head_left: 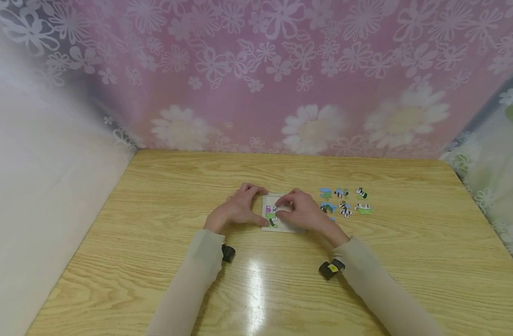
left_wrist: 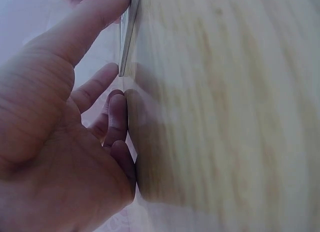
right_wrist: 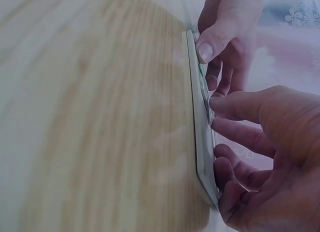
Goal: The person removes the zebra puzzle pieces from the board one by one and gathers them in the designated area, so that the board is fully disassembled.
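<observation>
A small white-framed puzzle board [head_left: 287, 227] lies on the wooden table in the head view, with colourful picture pieces [head_left: 272, 221] on its left part. My left hand [head_left: 241, 206] steadies the board's left side, thumb at the near corner and forefinger at the far corner. Over the middle of the board, my right hand [head_left: 303, 211] pinches a puzzle piece between thumb and forefinger; the fingers mostly hide it. From the right wrist view, those fingertips [right_wrist: 216, 123] are down at the board's surface, and the other fingers curl near its edge.
Several loose puzzle pieces [head_left: 345, 209] with animal pictures lie in rough rows right of the board. The wooden table [head_left: 176, 186] reaches back to a pink flowered curtain [head_left: 248, 93]. Each wrist wears a black camera [head_left: 329, 269].
</observation>
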A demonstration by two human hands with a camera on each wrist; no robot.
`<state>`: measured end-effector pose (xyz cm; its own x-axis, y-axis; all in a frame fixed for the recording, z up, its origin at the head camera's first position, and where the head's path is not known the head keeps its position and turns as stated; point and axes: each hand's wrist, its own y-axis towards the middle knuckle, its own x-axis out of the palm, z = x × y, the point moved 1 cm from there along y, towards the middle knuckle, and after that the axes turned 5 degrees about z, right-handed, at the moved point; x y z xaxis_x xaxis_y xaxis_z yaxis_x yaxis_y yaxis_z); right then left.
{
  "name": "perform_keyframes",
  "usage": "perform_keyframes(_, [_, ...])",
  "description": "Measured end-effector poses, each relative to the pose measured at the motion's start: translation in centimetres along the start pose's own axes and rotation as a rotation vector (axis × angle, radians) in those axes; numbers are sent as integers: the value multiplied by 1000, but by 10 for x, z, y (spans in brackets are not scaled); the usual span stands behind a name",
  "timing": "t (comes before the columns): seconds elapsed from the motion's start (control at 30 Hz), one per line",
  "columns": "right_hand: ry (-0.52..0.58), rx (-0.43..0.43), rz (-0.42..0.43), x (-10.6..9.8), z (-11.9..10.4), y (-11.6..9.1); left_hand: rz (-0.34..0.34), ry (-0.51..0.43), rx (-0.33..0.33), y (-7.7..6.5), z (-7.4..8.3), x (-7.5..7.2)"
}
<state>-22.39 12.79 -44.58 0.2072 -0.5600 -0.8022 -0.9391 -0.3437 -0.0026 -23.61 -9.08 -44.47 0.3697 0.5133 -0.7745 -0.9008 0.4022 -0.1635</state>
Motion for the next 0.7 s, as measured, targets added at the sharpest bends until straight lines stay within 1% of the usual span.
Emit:
perform_keyframes(0.23, [25,35,-5,-1,-3,-1,1,-3,-4,-1,1,0])
perform_keyframes(0.47, [91,16,11,0,-1,-2,-5,-14,-6,-1,1,0])
perform_keyframes(0.7, [151,22,7,-1,-2,-3,-4,-8,-7,0,1,0])
